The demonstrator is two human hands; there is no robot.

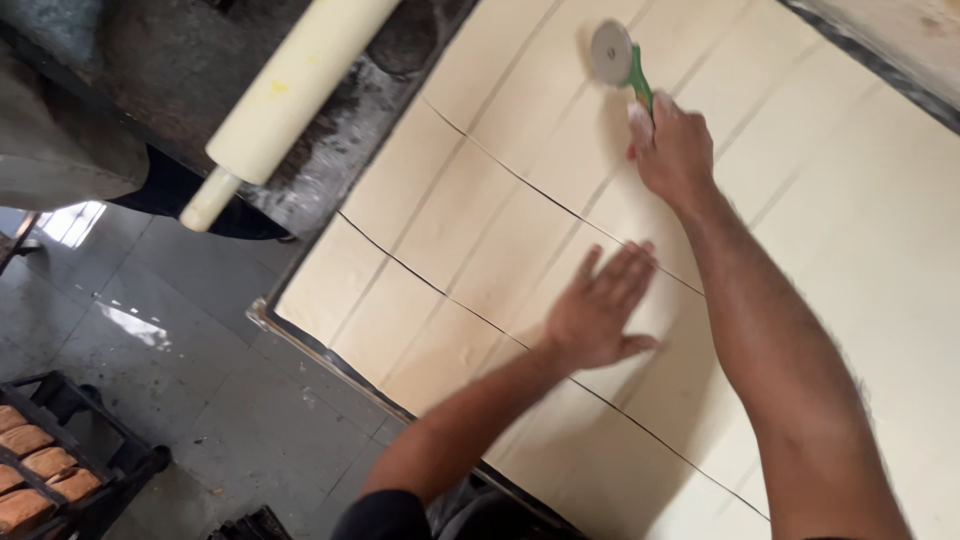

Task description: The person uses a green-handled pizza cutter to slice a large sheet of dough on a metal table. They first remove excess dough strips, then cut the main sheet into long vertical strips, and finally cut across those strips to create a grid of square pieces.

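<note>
A wide sheet of pale rolled dough point(480, 190) covers the work table, marked with straight cut lines and fainter scored lines. My right hand point(672, 150) grips the green handle of a round wheel cutter point(612, 52), whose blade rests on the dough at the far side. My left hand point(598, 308) lies flat on the dough with fingers spread, pressing it down nearer to me, between two cut lines.
A long cream rolling pin point(290, 90) lies on the dark metal table surface point(330, 160) left of the dough. Beyond the table edge is a grey tiled floor point(170, 350). A dark rack with brown baked loaves point(40, 465) stands at bottom left.
</note>
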